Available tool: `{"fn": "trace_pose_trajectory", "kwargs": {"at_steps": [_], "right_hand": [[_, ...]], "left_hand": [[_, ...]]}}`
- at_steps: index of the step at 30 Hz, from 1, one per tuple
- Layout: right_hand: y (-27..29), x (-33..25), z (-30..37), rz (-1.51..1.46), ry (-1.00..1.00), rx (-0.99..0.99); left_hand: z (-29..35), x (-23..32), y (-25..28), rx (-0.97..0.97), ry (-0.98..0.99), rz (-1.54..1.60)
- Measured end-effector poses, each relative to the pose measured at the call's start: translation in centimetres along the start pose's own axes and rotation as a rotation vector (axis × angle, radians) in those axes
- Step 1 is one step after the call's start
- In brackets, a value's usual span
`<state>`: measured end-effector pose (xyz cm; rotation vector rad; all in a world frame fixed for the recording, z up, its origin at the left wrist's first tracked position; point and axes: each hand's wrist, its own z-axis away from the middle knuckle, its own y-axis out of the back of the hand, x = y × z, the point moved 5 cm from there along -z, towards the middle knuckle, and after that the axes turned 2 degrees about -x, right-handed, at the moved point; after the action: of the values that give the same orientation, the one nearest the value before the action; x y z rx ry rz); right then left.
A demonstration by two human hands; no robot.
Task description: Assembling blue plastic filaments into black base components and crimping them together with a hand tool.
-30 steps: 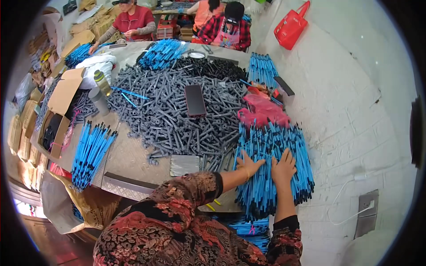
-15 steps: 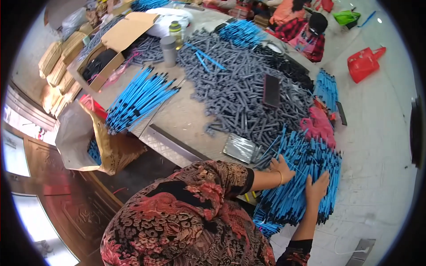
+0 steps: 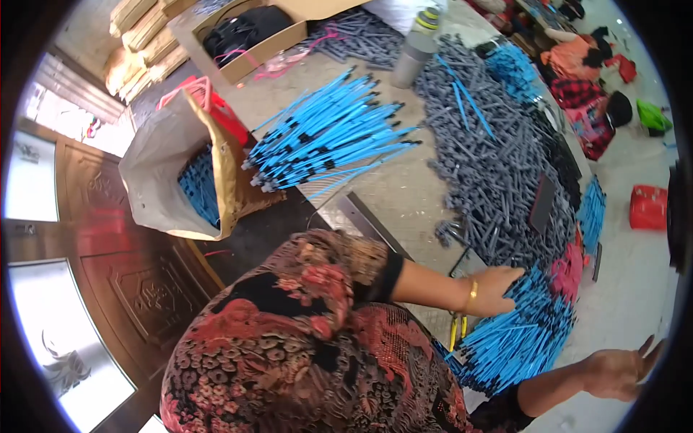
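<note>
Okay, left hand is at the upper left edge of the big pile of blue rods, fingers reaching right over it, held close together; can't tell whether it pinches a rod or just touches. Gold bracelet on that wrist. Right hand is out past the pile's right side, apart from it, near the picture's rim; fingers spread, tips partly lost in the dark edge.

Blue rods sit at the near right end of the table, dark tips bristling. Yellow-handled tool lies just left of them, partly under the left forearm. Pink plastic bag at the pile's upper right. Heap of grey pegs beyond, with a dark phone lying on it and two loose blue rods across its top.

Second blue bundle lies fanned on the table's left side, beside an open paper sack with more blue rods inside. Grey flask and cardboard box stand farther back.

Writing: marks on the sack too blurred to read; red bag at far right, print too small to tell. Leafy pattern on the door glass.
</note>
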<state>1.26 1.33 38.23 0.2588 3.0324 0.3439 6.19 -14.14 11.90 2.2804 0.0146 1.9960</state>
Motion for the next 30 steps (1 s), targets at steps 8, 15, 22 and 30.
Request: {"fn": "trace_pose_trajectory", "kwargs": {"at_steps": [8, 15, 22, 30], "right_hand": [[-31.9, 3.5, 20.1, -0.336, -1.000, -0.926], [-46.2, 2.2, 30.0, -0.466, -1.337, -1.008], [-49.7, 0.3, 31.2, -0.623, -1.583, -0.917], [-51.3, -0.3, 31.0, -0.672, -1.531, -0.880]], "left_hand": [[25.8, -0.2, 28.5, 1.424, 0.113, -0.548], [36.7, -16.6, 33.0, 1.702, 0.288, 0.714], [35.0, -19.3, 32.8, 1.976, 0.232, 0.699], [34.9, -20.2, 34.4, 1.856, 0.217, 0.649]]}}
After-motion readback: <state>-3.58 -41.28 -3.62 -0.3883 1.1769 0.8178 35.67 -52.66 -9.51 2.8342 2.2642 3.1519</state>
